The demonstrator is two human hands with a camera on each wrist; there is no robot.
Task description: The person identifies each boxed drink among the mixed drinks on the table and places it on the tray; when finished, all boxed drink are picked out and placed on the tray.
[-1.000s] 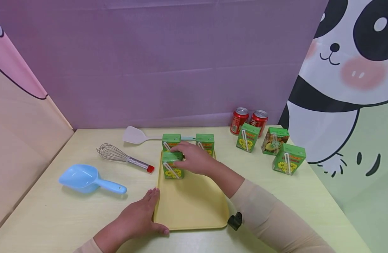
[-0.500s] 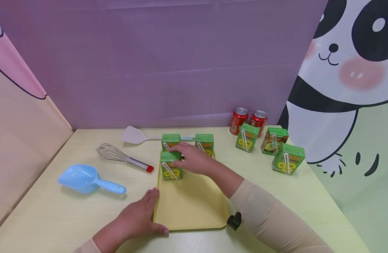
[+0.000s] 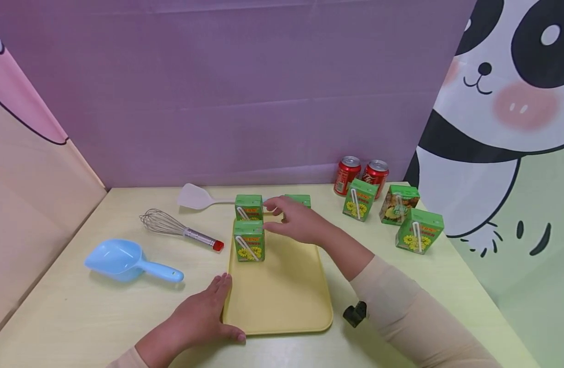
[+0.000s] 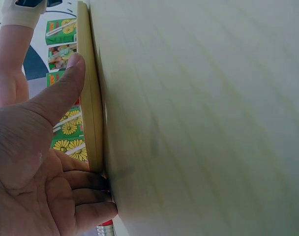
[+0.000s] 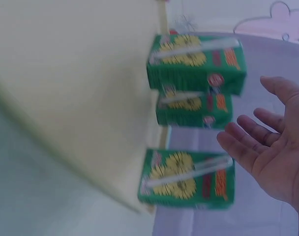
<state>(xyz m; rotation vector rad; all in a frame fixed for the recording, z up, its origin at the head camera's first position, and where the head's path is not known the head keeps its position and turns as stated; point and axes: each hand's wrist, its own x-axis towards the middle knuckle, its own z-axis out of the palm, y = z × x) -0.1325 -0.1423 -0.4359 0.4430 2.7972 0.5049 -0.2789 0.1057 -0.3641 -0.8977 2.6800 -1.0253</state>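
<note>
A yellow tray [image 3: 282, 301] lies on the table with three green drink cartons on its far part. The front-left carton [image 3: 249, 245] stands before the back-left carton [image 3: 249, 205]; the back-right carton [image 3: 300, 199] is mostly hidden behind my right hand [image 3: 300, 220]. That hand hovers over the tray, fingers spread and holding nothing, fingertips just right of the front-left carton. In the right wrist view its palm faces the cartons with a gap. My left hand [image 3: 204, 314] rests along the tray's left edge, thumb at the near corner, fingers straight against the side.
Three more cartons [image 3: 420, 231] stand at the right, with two red soda cans [image 3: 348, 176] behind them. On the left lie a blue scoop [image 3: 130, 260], a whisk [image 3: 181, 228] and a white spatula [image 3: 196, 197], whose handle runs behind the cartons.
My right hand has let go of the front-left carton and moved right, now in front of the back-right carton. The cartons stay put, and my left hand has not moved.
</note>
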